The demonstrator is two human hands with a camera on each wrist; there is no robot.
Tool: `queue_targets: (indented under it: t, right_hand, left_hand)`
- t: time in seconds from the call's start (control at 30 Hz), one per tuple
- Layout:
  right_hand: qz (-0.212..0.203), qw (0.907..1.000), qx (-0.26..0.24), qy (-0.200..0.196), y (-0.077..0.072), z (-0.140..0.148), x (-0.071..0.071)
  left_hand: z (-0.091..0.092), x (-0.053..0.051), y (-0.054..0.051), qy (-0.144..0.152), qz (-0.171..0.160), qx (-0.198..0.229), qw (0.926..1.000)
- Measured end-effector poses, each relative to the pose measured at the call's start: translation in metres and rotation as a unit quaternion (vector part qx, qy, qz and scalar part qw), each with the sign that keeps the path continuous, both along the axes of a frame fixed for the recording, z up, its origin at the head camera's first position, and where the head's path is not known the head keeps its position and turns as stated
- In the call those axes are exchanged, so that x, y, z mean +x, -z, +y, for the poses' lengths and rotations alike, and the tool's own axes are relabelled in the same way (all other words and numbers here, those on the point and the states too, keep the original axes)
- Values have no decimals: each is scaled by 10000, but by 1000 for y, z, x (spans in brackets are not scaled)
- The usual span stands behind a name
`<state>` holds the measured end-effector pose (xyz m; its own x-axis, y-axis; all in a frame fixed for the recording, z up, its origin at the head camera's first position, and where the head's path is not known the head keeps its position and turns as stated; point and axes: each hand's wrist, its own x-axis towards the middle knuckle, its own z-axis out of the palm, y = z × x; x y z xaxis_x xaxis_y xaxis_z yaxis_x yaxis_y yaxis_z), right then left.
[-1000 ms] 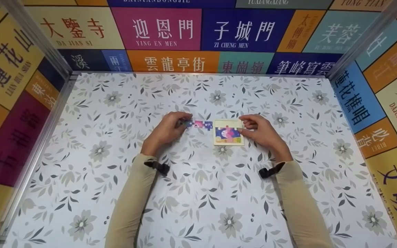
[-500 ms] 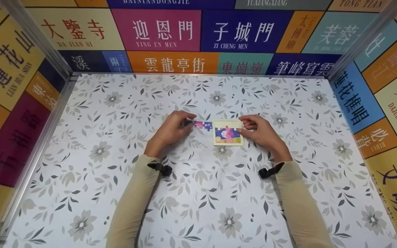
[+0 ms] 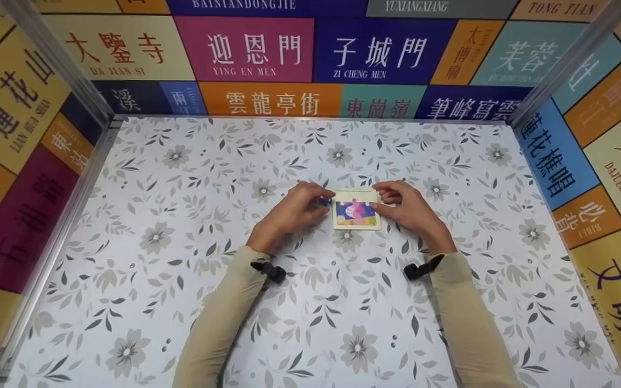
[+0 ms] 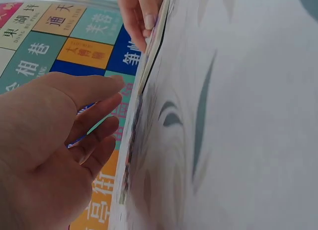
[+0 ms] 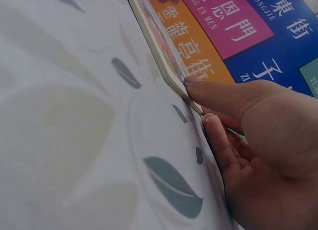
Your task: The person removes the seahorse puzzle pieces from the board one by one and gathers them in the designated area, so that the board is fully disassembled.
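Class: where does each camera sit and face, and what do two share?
Head: on the head, facing forward-down at the puzzle board; left hand, right hand, sleeves show.
Left wrist: worn there, across the tabletop; left hand near, right hand beyond.
Right wrist: likewise; right hand near, left hand beyond, cropped.
Wrist views share the board, edge-on.

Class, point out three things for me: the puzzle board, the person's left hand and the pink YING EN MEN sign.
Puzzle board (image 3: 361, 195): head view, bare cream strip near its far edge.
Left hand (image 3: 299, 208): head view, back of the hand.
Pink sign (image 3: 245, 49): head view, its middle.
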<state>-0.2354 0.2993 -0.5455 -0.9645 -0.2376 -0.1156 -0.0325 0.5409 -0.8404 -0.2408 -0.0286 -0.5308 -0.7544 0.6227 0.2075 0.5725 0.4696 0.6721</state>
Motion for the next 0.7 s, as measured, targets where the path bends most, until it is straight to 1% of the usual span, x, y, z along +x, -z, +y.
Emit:
queue_targets:
  t: [0.1, 0.27, 0.47, 0.57, 0.7]
  right_hand:
    - [36, 10000, 20, -27, -1, 0, 0]
    - [44, 10000, -11, 15, 0, 1, 0]
    - [103, 9999, -67, 109, 2, -1, 0]
    - [215, 9997, -94, 97, 3, -2, 0]
    - [304, 9994, -130, 97, 3, -2, 1]
  left_hand:
    - [6, -1, -1, 57, -13, 21, 10000]
    - [20, -2, -4, 113, -143, 30, 9998]
    - [37, 0, -3, 131, -277, -160, 9994]
    - [47, 1, -1, 195, -213, -199, 9994]
    - [61, 0, 3, 409, -107, -133, 9990]
